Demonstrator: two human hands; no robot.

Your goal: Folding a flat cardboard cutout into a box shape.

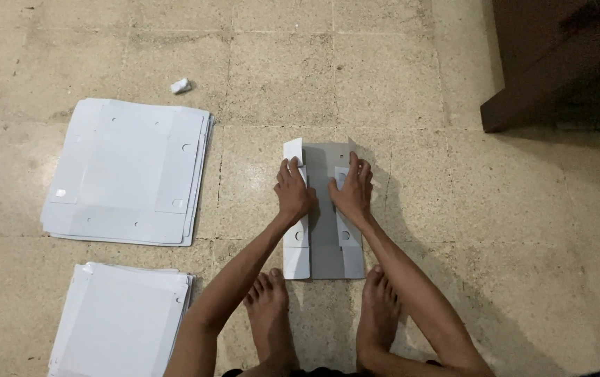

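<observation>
I see the card sheet (324, 209) flat on the tiled floor (495, 230), just ahead of 2 bare feet (272, 307). Both side flaps are folded inward. Left hand (293, 190) presses the left flap, right hand (351, 188) the right; palms down, fingers spread, pressing rather than clasping. I judge the sheet light, thin and stiff along its creases, and springy, so best held at the flap edges. 2 stacks of flat sheets (129, 171) lie well to the left.
</observation>
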